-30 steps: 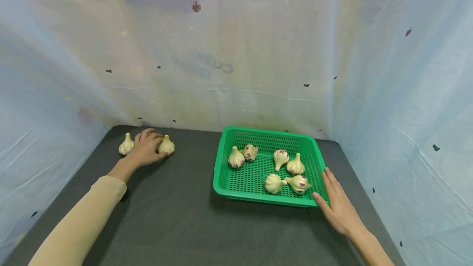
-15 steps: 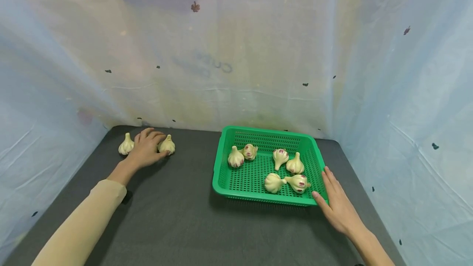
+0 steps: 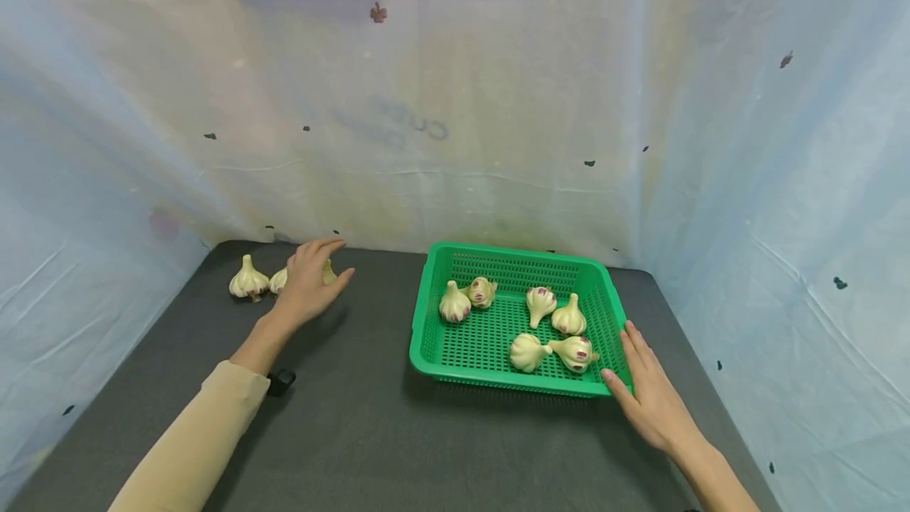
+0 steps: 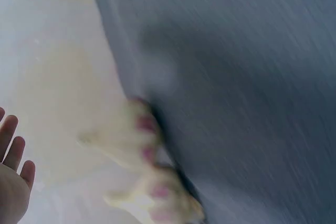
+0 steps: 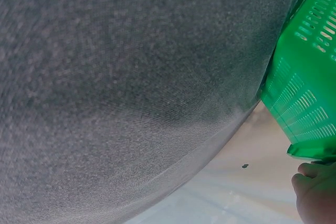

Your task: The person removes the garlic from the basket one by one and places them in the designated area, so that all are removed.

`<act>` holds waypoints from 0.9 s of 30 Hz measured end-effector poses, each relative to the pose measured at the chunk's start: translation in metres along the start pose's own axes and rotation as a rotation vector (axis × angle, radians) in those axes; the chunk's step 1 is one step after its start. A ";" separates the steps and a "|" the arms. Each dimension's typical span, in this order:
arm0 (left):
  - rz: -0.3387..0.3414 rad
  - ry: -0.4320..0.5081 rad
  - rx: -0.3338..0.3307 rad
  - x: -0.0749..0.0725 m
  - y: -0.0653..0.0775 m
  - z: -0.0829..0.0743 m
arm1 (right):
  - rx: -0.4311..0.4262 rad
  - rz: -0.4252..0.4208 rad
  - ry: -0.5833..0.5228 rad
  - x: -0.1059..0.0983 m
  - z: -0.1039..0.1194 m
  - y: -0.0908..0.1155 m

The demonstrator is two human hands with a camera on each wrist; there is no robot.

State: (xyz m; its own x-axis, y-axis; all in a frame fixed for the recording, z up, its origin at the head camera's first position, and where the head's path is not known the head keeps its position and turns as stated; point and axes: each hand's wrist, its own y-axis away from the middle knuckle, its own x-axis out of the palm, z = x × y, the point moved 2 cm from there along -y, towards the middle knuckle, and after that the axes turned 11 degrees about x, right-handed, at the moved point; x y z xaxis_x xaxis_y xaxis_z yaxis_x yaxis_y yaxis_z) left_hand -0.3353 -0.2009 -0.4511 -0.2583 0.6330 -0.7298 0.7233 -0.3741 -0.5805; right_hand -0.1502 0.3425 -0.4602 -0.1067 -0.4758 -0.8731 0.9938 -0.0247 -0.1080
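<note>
My left hand (image 3: 309, 283) hovers at the table's far left, fingers and thumb spread. Behind it, part of a garlic bulb (image 3: 329, 272) shows between finger and thumb. A second garlic bulb (image 3: 248, 279) and a partly covered one (image 3: 279, 281) sit to its left. In the left wrist view, blurred garlic bulbs (image 4: 126, 135) lie apart from the hand (image 4: 13, 177), whose palm shows nothing in it. My right hand (image 3: 654, 401) rests with straight fingers against the right rim of a green plastic basket (image 3: 490, 379). Several purple-marked garlic bulbs (image 3: 526, 353) lie inside, in pairs.
The dark grey table (image 3: 398, 449) is enclosed by pale plastic sheeting (image 3: 469, 101) at the back and sides. Bare tabletop stretches between the left-hand bulbs and the basket, and along the front. A black band (image 3: 281, 382) shows at my left wrist.
My left hand has shifted right and its fingers have spread. A bulb it covered before now shows on its left, while the right bulb is more hidden. The right hand and basket stay put.
</note>
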 end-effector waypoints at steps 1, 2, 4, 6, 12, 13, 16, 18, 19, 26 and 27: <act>-0.016 0.019 0.018 0.002 -0.002 -0.006 | 0.001 0.000 0.000 0.000 0.000 0.000; -0.029 0.041 0.035 0.005 -0.004 -0.013 | 0.001 -0.001 0.000 0.000 -0.001 0.000; -0.046 0.089 0.064 0.010 -0.008 -0.026 | 0.005 -0.003 0.001 0.000 0.000 0.001; -0.051 0.135 0.086 0.015 -0.012 -0.040 | 0.003 -0.007 0.000 0.000 0.000 0.001; -0.025 0.238 0.156 0.031 -0.020 -0.081 | 0.000 -0.008 -0.002 0.001 -0.001 0.001; -0.019 0.247 0.170 0.034 -0.020 -0.088 | 0.000 -0.010 0.000 0.001 -0.001 0.000; 0.005 0.270 0.220 0.042 -0.022 -0.108 | 0.003 -0.008 0.002 0.002 -0.001 0.000; 0.029 0.282 0.248 0.048 -0.022 -0.121 | -0.002 -0.015 0.002 0.002 -0.001 0.000; 0.044 0.290 0.263 0.051 -0.022 -0.127 | -0.004 -0.018 0.002 0.002 -0.001 0.000; 0.172 0.306 0.374 0.067 -0.020 -0.171 | -0.020 -0.028 -0.002 0.000 0.001 0.000; 0.190 0.303 0.393 0.069 -0.021 -0.177 | -0.022 -0.030 -0.002 0.000 0.000 0.000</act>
State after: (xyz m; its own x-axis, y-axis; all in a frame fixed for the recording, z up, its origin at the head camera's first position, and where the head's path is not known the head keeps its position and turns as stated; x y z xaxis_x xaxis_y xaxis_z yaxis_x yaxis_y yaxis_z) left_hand -0.2545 -0.0294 -0.4254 0.0923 0.6749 -0.7321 0.4294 -0.6903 -0.5823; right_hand -0.1500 0.3422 -0.4599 -0.1363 -0.4772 -0.8682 0.9893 -0.0199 -0.1444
